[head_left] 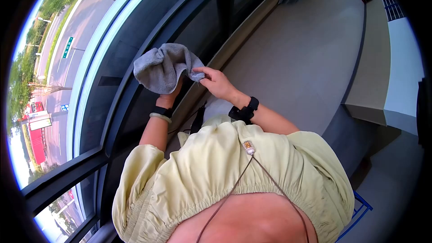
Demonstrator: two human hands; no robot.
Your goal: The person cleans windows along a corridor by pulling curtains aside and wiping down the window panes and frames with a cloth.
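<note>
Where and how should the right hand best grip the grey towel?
Probably pinch the grey towel by its right flap, from the right: that end is narrow and reaches the right hand, while the bulk bunches over the left hand.

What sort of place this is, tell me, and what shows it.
Probably an indoor corridor: dark-framed windows line one side, a road lies outside, and a long grey floor stretches alongside.

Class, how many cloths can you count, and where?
1: the grey cloth, draped over most of the left hand, with the right hand at its edge. Any others are hidden.
</note>
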